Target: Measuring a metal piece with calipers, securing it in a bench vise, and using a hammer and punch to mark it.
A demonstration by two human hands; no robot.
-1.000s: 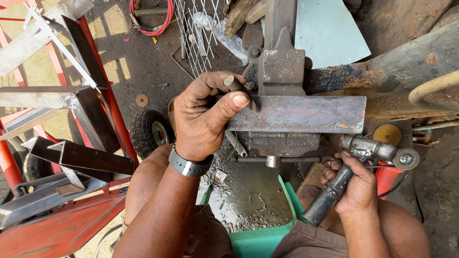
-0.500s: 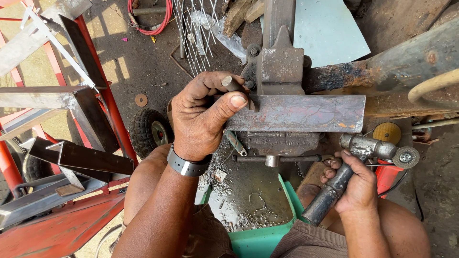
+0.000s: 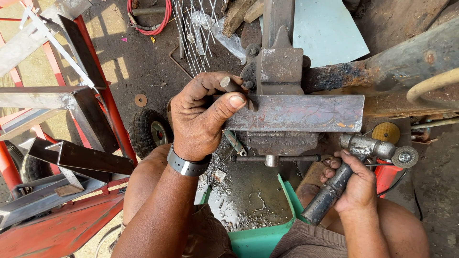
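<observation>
Head view, left hand: I see my left hand (image 3: 203,117) curled at the left end of the flat steel bar (image 3: 296,113), thumb pressed flat on its top edge and fingers pinching a short metal rod (image 3: 231,84) upright against it.
Head view, left wrist: a dark grey wristband (image 3: 187,166) sits just behind that hand.
Head view, steel bar: it lies level across the bench vise (image 3: 279,71), its rusty face toward me and its right end sticking out well past the vise body.
Head view, vise handle: the thin cross handle (image 3: 282,157) hangs below the bar, just under the vise front.
Head view, right hand: my right hand (image 3: 356,184) is closed tight around the dark handle of a hammer (image 3: 344,177), held low, apart from the bar.
Head view, hammer head: the steel head (image 3: 366,146) points up to the right, near a small grinder disc (image 3: 404,156).
Head view, below: a green tub (image 3: 267,239) with grey sludge stands between my knees.
Head view, left side: red-painted steel frame pieces (image 3: 67,224) and dark angle iron (image 3: 79,157) lie beside a small rubber wheel (image 3: 149,131).
Head view, top: wire mesh (image 3: 196,33) and a red hose (image 3: 146,19) rest on the dirt floor.
</observation>
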